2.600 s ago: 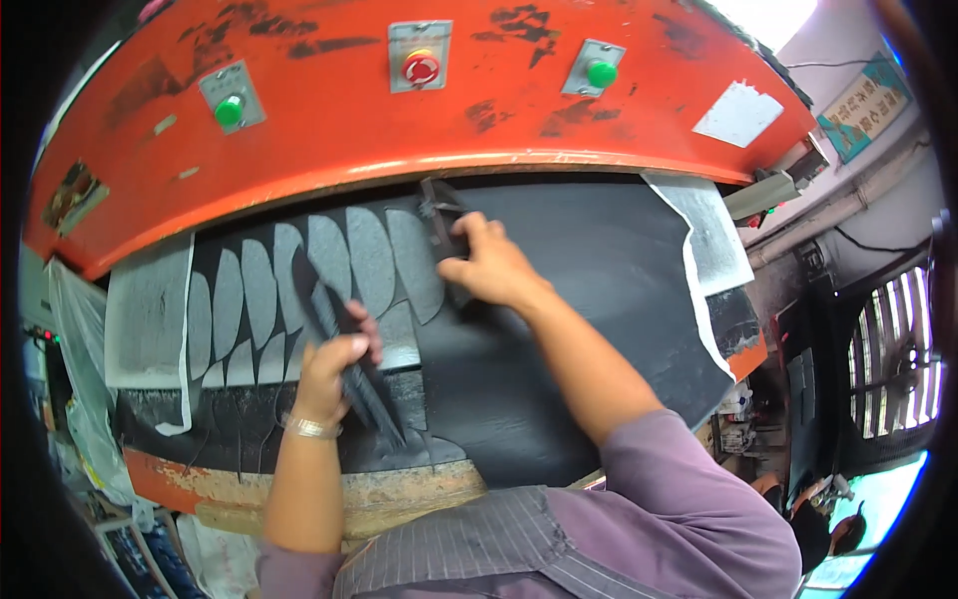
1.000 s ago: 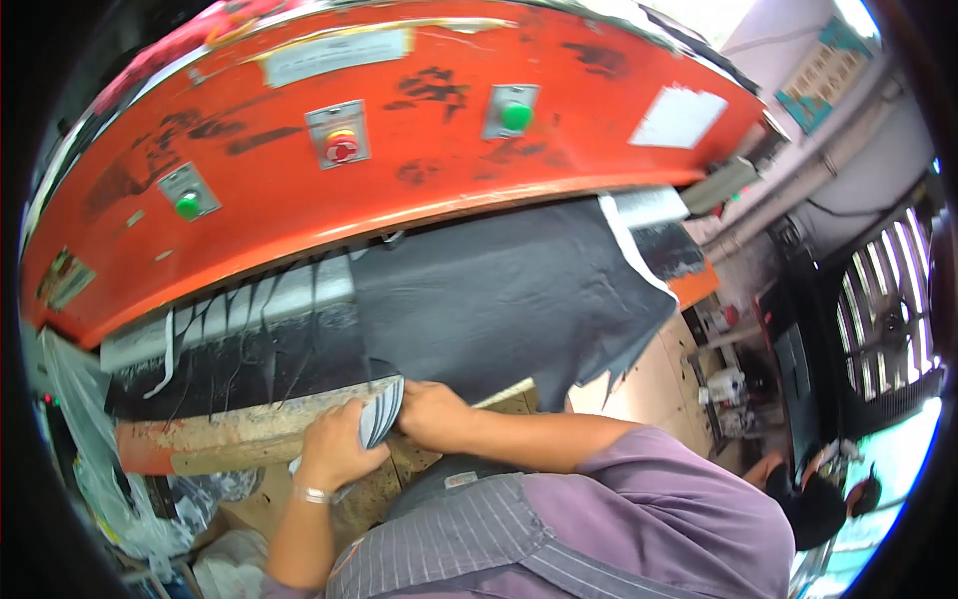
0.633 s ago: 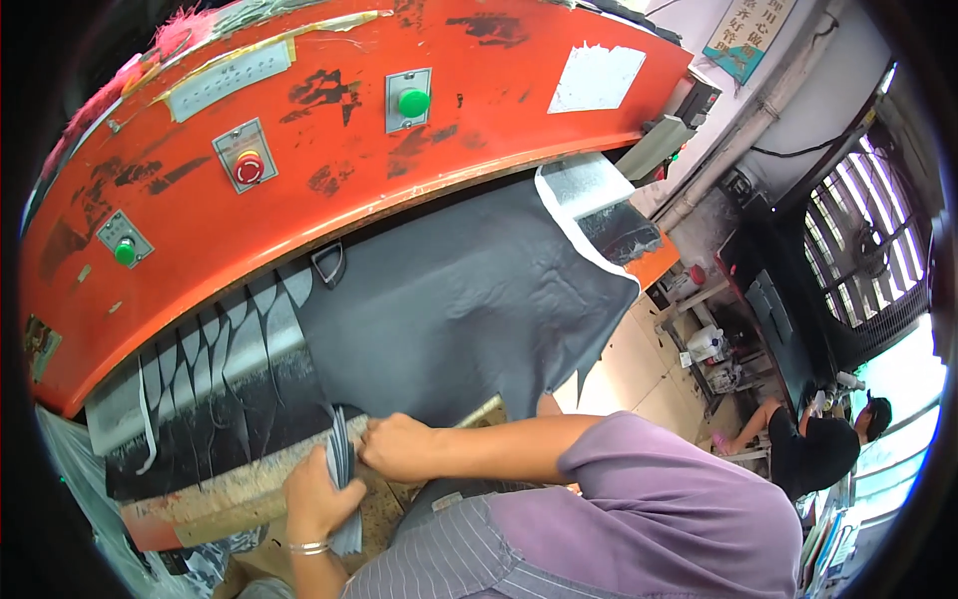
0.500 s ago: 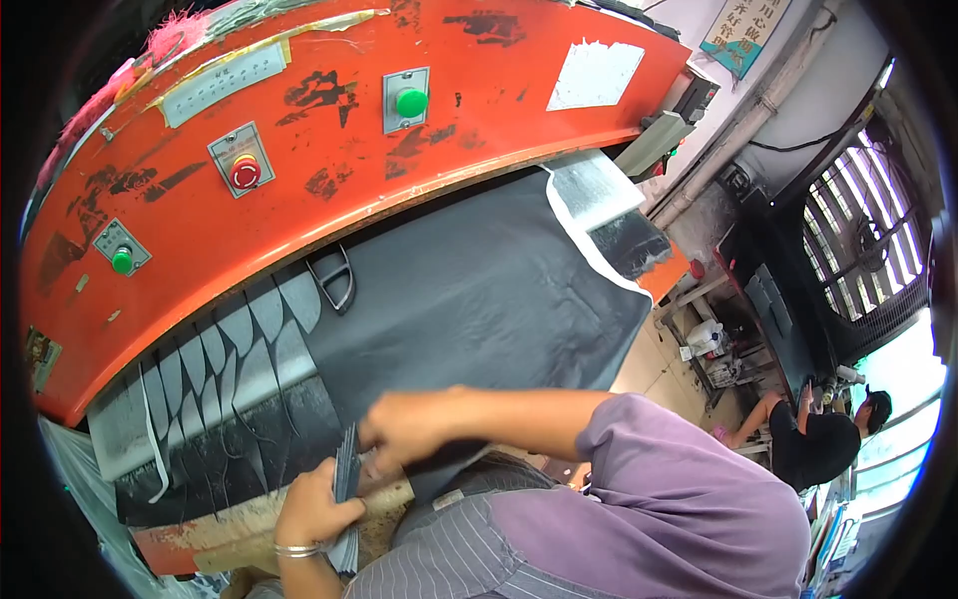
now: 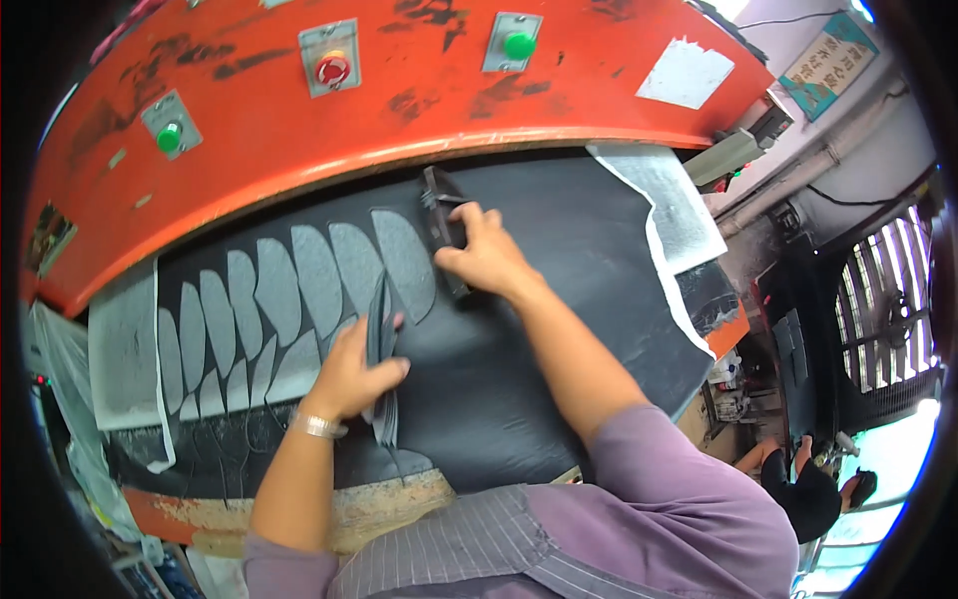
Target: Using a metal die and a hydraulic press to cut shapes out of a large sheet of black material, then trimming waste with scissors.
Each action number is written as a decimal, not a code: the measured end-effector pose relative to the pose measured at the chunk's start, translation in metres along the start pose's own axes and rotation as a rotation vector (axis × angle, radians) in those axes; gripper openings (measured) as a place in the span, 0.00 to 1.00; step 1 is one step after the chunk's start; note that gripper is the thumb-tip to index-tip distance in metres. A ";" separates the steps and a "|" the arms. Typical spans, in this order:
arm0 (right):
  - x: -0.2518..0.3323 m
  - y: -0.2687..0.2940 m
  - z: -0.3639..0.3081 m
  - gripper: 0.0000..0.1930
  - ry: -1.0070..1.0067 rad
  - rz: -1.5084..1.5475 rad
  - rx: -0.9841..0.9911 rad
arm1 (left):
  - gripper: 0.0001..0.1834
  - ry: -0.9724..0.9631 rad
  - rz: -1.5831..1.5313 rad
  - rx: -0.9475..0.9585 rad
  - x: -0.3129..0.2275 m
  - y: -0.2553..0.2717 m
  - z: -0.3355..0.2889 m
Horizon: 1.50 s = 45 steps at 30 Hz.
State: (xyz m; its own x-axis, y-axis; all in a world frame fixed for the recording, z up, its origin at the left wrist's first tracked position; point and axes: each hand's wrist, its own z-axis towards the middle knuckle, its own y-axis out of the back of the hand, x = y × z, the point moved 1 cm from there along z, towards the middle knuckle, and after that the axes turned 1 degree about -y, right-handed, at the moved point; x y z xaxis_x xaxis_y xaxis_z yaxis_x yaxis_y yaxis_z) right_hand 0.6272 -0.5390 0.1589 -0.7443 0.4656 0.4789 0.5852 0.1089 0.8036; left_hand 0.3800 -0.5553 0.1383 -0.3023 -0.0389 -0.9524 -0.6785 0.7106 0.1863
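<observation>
My right hand (image 5: 489, 255) reaches across a black sheet (image 5: 569, 299) and is closed on a dark metal cutting die (image 5: 436, 205), which looks tilted up. Thumb and fingers lie along the die's right side. Closer to me, my left hand (image 5: 344, 374) grips a stack of thin dark cut pieces (image 5: 379, 344), held on edge above the sheet. Beside the die, a row of half-moon cut-outs (image 5: 317, 268) runs leftward through the sheet, grey showing inside them. Narrow strips of sheet remain between the cut-outs.
An orange machine beam (image 5: 399, 125) spans the far side, carrying green buttons (image 5: 518, 46) and a red button (image 5: 331, 68). A pale board (image 5: 120, 349) shows beyond the sheet's left edge. Another person (image 5: 806, 494) sits at far right.
My right hand has left the stack and reached forward onto the cutting die. My left hand has carried the stack forward over the sheet. The head view has shifted.
</observation>
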 end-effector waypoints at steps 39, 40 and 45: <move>0.004 0.111 0.017 0.12 0.607 0.628 -0.444 | 0.25 -0.155 0.208 -1.023 -0.091 0.140 -0.014; 0.009 0.102 -0.016 0.11 0.591 0.437 -0.288 | 0.26 -0.008 0.199 -0.903 -0.089 0.122 -0.029; -0.031 0.042 -0.130 0.25 0.842 -0.154 0.484 | 0.27 0.263 0.516 -0.137 -0.076 -0.005 -0.073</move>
State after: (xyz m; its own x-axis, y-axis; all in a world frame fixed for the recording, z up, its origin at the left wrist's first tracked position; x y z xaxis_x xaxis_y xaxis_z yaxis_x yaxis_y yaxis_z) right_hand 0.6324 -0.6632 0.2238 -0.7002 -0.3413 0.6271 0.3911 0.5515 0.7368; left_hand 0.3574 -0.6076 0.2272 -0.7598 0.1026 -0.6420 -0.4745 0.5877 0.6554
